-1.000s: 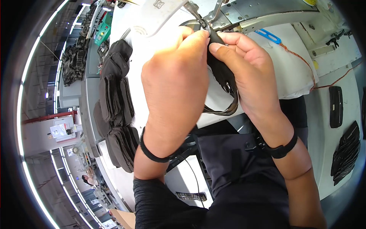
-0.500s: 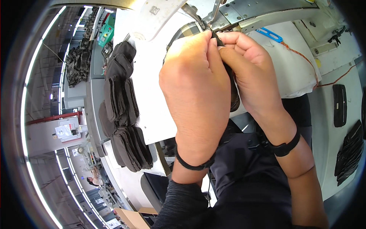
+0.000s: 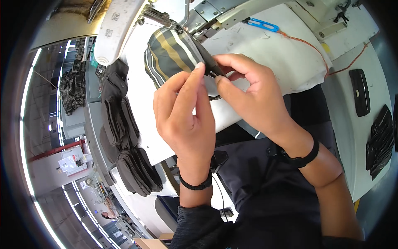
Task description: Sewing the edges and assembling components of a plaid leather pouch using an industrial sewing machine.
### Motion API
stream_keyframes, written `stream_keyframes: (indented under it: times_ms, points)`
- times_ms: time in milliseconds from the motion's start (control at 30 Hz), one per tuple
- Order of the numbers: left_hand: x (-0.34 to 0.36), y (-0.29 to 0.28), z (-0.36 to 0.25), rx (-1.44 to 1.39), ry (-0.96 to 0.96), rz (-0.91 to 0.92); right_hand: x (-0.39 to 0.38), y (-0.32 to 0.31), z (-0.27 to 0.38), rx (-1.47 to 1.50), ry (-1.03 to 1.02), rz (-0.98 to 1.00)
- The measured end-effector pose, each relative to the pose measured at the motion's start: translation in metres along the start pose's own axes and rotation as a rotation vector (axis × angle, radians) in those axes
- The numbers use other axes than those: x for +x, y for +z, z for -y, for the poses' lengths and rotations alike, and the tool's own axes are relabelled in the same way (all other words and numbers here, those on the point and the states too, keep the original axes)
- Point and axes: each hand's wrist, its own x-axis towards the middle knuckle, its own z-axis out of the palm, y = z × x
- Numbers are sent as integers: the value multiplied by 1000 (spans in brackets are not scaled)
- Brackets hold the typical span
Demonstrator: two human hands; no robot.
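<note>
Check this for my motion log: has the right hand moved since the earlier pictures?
Yes: judged against the presser foot, the right hand has drawn away, down and to the right in the picture.

There are two hands [image 3: 184,114] [image 3: 257,95], two wristbands [image 3: 195,186] [image 3: 306,157], one striped piece [image 3: 169,50], one machine [image 3: 112,31], one blue tool [image 3: 267,27] and one cord [image 3: 309,43] far right, one black strip [image 3: 359,93] and one black stack [image 3: 378,145] right, and one co-worker [image 3: 108,214] left.

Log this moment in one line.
left hand: at striped piece; right hand: pinching its dark edge; sewing machine: beyond hands; dark stacks: at left
</note>
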Motion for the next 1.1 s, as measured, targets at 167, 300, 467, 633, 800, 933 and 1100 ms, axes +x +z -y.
stream_keyframes:
  times_ms: [167, 300, 467, 633, 800, 933, 1100]
  points:
    - [-2, 0, 5, -456, -276, 30, -11, -4, 3, -150, -143, -39]
    - [10, -10, 15, -815, -551, 141, -15, 6, 12, -214, -226, -92]
    - [10, -10, 36, -1100, -688, 207, -13, 5, 18, -219, -186, -49]
    - [13, -10, 52, -1320, -733, 345, -12, 4, 18, -127, -148, -47]
    - [10, -10, 46, -1215, -735, 321, -13, 4, 23, -108, -71, -30]
    - [-7, -4, 36, -978, -530, 204, -13, 2, 24, -101, -84, -18]
    - [-15, 4, 27, -545, -128, 18, -15, 5, 26, -46, -64, -29]
